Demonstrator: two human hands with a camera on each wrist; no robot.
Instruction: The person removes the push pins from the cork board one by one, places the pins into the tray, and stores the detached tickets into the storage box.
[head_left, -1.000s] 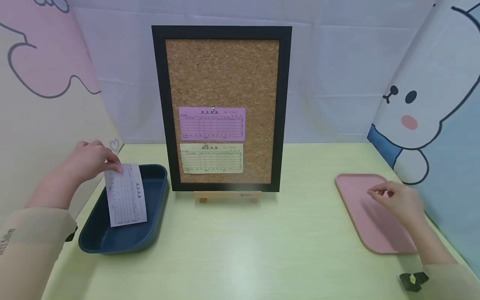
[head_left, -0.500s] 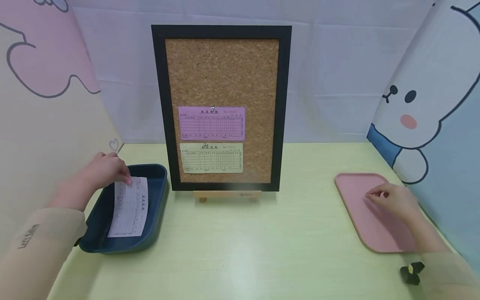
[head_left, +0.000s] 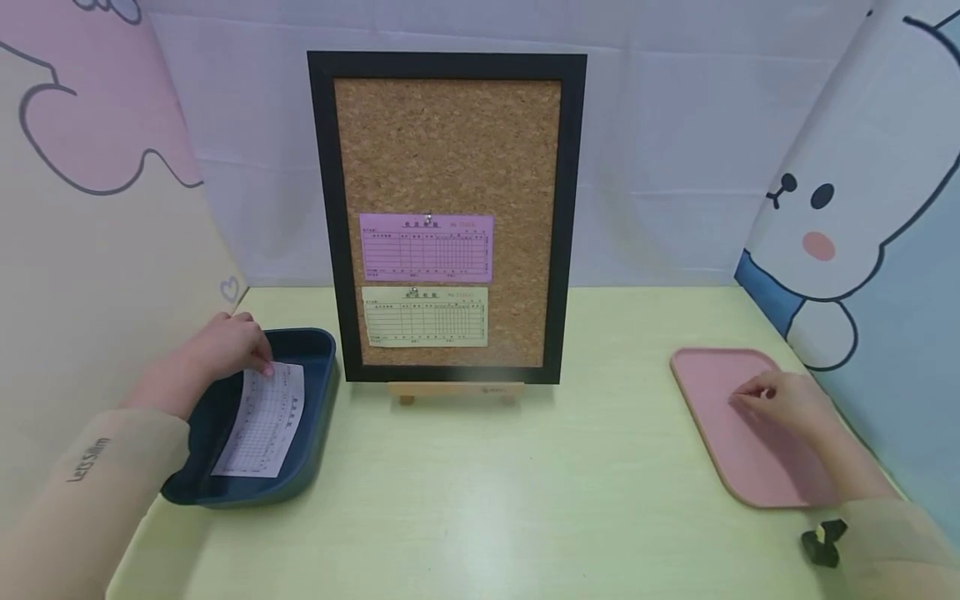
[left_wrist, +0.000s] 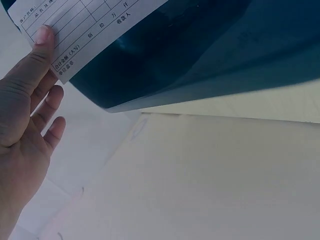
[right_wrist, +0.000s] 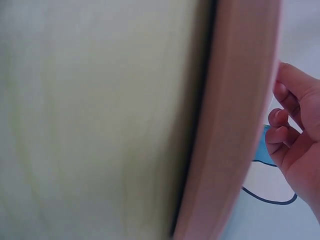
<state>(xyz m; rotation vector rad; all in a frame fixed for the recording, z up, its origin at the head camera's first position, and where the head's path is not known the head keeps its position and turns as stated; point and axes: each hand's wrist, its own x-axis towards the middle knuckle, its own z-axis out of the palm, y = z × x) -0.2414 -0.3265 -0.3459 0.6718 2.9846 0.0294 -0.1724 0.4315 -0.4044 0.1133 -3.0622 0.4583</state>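
Observation:
My left hand (head_left: 234, 348) pinches a white receipt slip (head_left: 262, 425) by its upper left corner, thumb on top in the left wrist view. Most of the slip lies over the inside of a dark blue tray (head_left: 313, 442), slightly curved and slanting. On the right, my right hand (head_left: 787, 404) hovers over or rests at a flat pink tray (head_left: 723, 362). Its thumb and index finger come together at the tips, with the other fingers curled. The tray's edge hides those tips in the right wrist view, so whether something small is between them cannot be seen.
A black-framed cork board (head_left: 450, 142) stands on a small wooden easel (head_left: 453, 388) at the back. A purple slip (head_left: 427, 250) and a pale yellow-green slip (head_left: 425, 321) are pinned to it with clear pushpins. Printed cloth walls enclose the pale table (head_left: 480, 483).
My left hand has moved down and right, lowering the white receipt slip further into the blue tray. The right hand has shifted slightly left and stays over the pink tray.

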